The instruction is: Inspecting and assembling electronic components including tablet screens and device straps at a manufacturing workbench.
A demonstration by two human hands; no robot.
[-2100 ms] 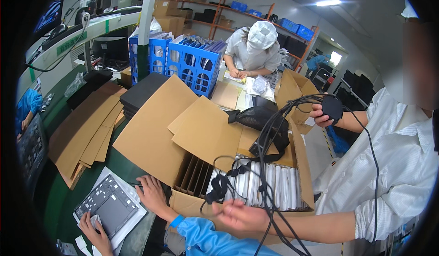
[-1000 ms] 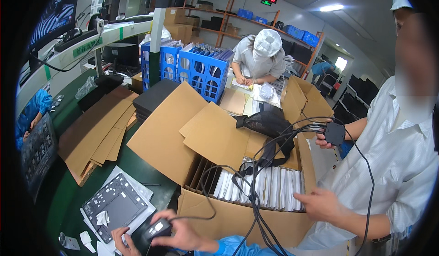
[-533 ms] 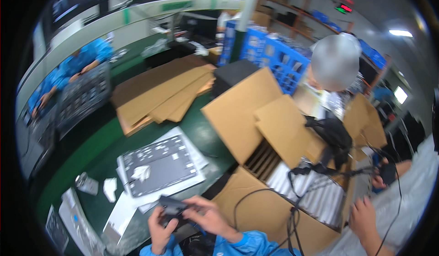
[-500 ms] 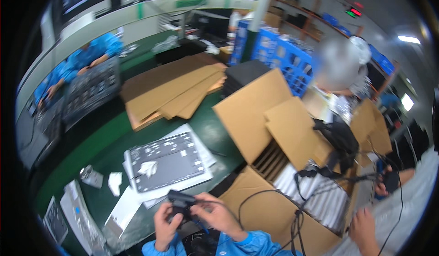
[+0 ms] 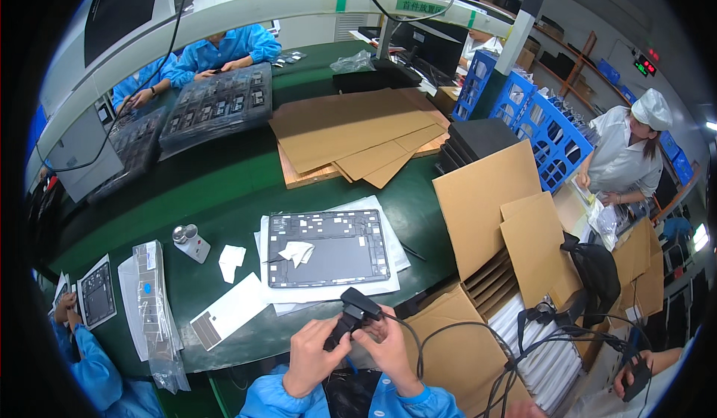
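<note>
Between both my hands is a small black boxy device (image 5: 358,306) with a black cable running off to the right; its exact kind is unclear. My left hand (image 5: 312,354) wraps its lower left side, thumb pressed on it. On the opposite side, my right hand (image 5: 390,349) grips it with bent fingers. Just beyond lies a flat dark tablet housing (image 5: 336,257), dotted with white stickers, on white sheets (image 5: 385,231). A crumpled white tissue (image 5: 296,252) rests on the housing. Left of it are another white wipe (image 5: 231,261) and a white card (image 5: 231,310).
A metal dispenser bottle (image 5: 193,245) and plastic-wrapped strips (image 5: 155,306) occupy the green table's left part. Cardboard sheets (image 5: 358,138) lie at the back. An opened carton (image 5: 441,336) with white packs stands right, cables across it. Co-workers sit left and back; a right-hand co-worker's hand (image 5: 635,373) holds a black object.
The whole view has swung, so the table items appear farther right and the picture is sharper. Both hands still hold the device, now tilted differently. A co-worker's blue sleeves appear at left.
</note>
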